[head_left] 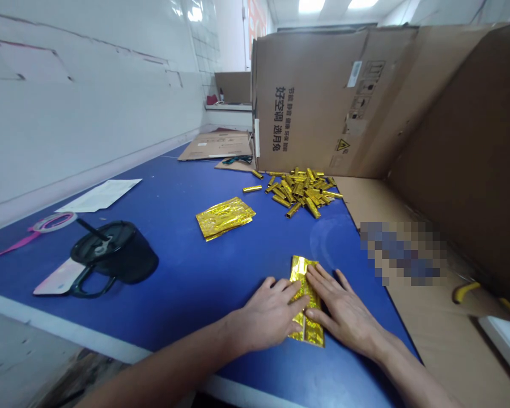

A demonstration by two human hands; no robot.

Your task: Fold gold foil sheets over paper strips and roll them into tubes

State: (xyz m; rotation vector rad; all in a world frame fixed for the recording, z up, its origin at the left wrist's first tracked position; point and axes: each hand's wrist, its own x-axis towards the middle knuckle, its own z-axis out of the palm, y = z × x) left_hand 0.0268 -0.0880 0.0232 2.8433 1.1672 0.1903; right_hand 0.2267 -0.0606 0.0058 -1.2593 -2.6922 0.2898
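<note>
Flat gold foil stack (225,218): lay on the blue table (187,294).
Left hand (267,315): rested palm down, unclamped.
Rolled gold foil tubes (301,190): lay heaped farther ahead.
Gold foil strip (312,333): lay pinned between both hands, apparently doubled, partly hidden.
Right hand (342,309): rested palm down, unclamped, apart from the left.

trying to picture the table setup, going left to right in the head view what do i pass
Tape roll → black cup → folded gold foil → left hand → gold foil strip → right hand
</note>
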